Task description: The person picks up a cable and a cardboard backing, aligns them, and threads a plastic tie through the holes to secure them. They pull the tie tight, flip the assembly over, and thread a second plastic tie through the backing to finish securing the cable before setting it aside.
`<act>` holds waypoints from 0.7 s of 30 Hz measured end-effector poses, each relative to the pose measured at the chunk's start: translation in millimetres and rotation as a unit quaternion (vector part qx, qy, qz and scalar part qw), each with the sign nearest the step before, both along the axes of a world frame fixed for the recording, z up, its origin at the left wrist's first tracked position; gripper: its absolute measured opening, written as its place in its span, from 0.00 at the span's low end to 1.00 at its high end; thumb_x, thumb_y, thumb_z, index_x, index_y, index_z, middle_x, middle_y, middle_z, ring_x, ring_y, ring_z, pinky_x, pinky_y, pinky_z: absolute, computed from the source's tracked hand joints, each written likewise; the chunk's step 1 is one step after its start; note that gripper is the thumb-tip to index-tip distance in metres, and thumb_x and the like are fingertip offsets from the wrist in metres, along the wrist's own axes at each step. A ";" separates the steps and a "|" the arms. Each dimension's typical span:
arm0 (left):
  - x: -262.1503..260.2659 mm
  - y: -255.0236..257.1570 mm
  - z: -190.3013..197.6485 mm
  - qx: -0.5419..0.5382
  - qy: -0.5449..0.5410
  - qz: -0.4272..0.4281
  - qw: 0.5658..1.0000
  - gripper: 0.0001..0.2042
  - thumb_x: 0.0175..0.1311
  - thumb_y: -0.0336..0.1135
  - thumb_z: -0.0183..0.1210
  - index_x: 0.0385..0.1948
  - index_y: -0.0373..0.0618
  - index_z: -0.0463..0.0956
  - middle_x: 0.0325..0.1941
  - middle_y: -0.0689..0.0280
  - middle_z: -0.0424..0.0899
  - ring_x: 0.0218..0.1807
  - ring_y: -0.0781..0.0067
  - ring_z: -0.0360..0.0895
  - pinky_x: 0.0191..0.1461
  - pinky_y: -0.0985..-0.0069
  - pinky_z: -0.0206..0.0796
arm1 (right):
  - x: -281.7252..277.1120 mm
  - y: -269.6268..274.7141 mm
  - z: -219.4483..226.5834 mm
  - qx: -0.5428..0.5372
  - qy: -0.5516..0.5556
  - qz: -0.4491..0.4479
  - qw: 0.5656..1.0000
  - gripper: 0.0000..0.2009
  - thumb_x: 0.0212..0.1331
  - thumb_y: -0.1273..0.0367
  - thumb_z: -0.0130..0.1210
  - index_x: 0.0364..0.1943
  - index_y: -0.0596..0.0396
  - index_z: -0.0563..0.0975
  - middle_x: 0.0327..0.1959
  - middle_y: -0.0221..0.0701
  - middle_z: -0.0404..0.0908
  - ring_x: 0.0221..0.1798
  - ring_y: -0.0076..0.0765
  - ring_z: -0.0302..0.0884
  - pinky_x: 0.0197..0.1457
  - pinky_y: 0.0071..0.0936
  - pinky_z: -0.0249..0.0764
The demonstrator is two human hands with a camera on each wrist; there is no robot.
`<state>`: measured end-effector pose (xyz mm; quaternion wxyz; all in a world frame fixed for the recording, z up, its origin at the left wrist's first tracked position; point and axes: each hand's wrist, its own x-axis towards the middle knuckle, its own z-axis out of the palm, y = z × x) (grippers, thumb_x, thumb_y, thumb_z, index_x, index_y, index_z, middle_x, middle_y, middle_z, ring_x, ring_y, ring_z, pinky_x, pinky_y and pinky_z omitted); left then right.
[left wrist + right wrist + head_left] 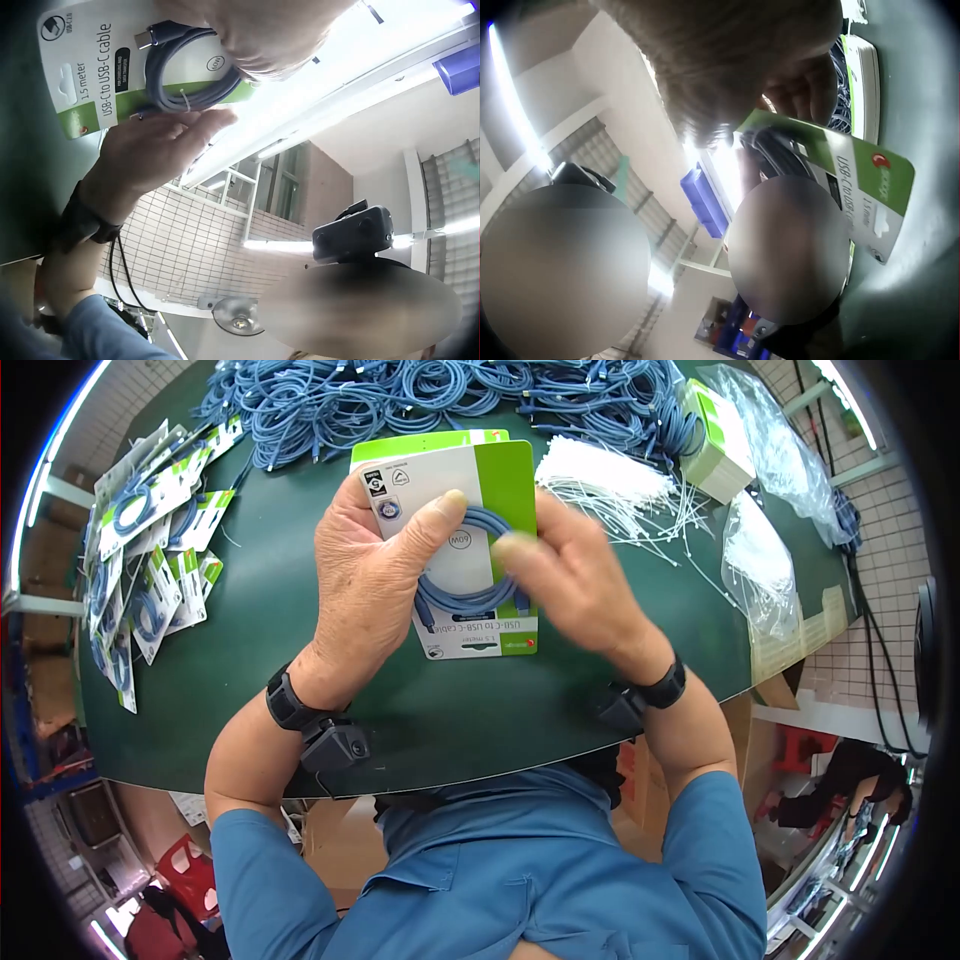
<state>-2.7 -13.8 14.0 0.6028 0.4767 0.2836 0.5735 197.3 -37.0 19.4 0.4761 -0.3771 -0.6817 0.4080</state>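
Note:
My left hand [365,575] holds a white and green packaging card [505,470], its thumb pressing on the front. A coiled blue USB-C cable [470,603] lies against the card's face. My right hand [585,575] grips the card's right side, with its blurred thumb over the coil and the other fingers behind the card. In the left wrist view, a thin white tie [185,100] crosses the coil close to the right hand's fingertips. Another green-edged package [430,440] shows behind the card, mostly hidden by it.
Blue coiled cables [400,400] are heaped along the table's far side. Carded cables [150,560] pile up at left. White cable ties [610,475] lie at right, near a green and white box [718,440], a plastic bag [780,450] and a bag of ties [760,565].

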 end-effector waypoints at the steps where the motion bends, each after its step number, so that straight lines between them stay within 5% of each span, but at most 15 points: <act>1: 0.8 0.2 0.6 0.002 -0.004 0.001 1.000 0.14 0.69 0.28 0.69 0.52 0.39 0.78 0.51 0.61 0.88 0.47 0.75 0.86 0.53 0.74 0.82 | -5.2 -2.0 -3.0 0.001 -0.013 -0.001 1.000 0.20 0.78 0.57 0.54 0.57 0.63 0.78 0.45 0.32 0.86 0.43 0.21 0.80 0.48 0.24 0.78; 5: 6.5 0.4 3.4 -0.007 -0.007 0.024 1.000 0.17 0.69 0.30 0.70 0.55 0.39 0.77 0.53 0.61 0.85 0.55 0.74 0.82 0.58 0.70 0.79 | -9.8 -1.8 -6.2 -0.009 -0.029 -0.018 0.999 0.23 0.78 0.55 0.55 0.59 0.64 0.78 0.47 0.33 0.87 0.47 0.24 0.82 0.50 0.26 0.79; 9: 2.4 6.7 8.5 0.141 0.085 0.161 0.973 0.17 0.64 0.30 0.72 0.53 0.40 0.80 0.51 0.63 0.82 0.61 0.67 0.77 0.66 0.63 0.71 | -0.1 5.2 -8.4 -0.044 0.005 -0.053 0.998 0.22 0.79 0.56 0.54 0.58 0.64 0.78 0.48 0.33 0.87 0.48 0.23 0.82 0.50 0.25 0.79; 10: -2.4 6.4 14.4 0.249 0.205 0.170 0.931 0.18 0.60 0.30 0.73 0.51 0.41 0.81 0.50 0.63 0.82 0.61 0.64 0.76 0.67 0.61 0.69 | 3.4 8.1 -10.8 -0.059 0.013 -0.064 0.996 0.21 0.79 0.57 0.54 0.57 0.64 0.78 0.47 0.33 0.87 0.47 0.23 0.82 0.50 0.25 0.79; 12: -9.3 3.0 23.6 0.440 0.423 0.181 0.771 0.19 0.53 0.30 0.76 0.48 0.42 0.83 0.47 0.64 0.81 0.62 0.59 0.74 0.70 0.57 0.65 | 5.6 10.4 -9.1 -0.069 0.022 -0.077 0.994 0.21 0.80 0.57 0.53 0.57 0.64 0.78 0.47 0.32 0.87 0.47 0.22 0.81 0.49 0.24 0.79; 15: 3.4 -13.5 18.9 0.461 0.485 0.137 0.730 0.21 0.48 0.29 0.76 0.46 0.44 0.84 0.50 0.63 0.81 0.63 0.54 0.74 0.71 0.53 0.63 | 2.1 8.4 -5.3 -0.026 0.061 -0.100 0.993 0.19 0.77 0.57 0.56 0.53 0.64 0.79 0.40 0.36 0.86 0.42 0.24 0.80 0.45 0.27 0.79; 21: 5.7 -8.6 5.7 0.517 0.512 0.129 0.674 0.21 0.44 0.28 0.75 0.45 0.45 0.83 0.51 0.64 0.81 0.64 0.54 0.73 0.74 0.51 0.61 | -2.4 3.7 -8.7 -0.001 0.073 -0.104 0.992 0.19 0.78 0.58 0.55 0.54 0.64 0.79 0.42 0.36 0.86 0.43 0.25 0.81 0.46 0.27 0.79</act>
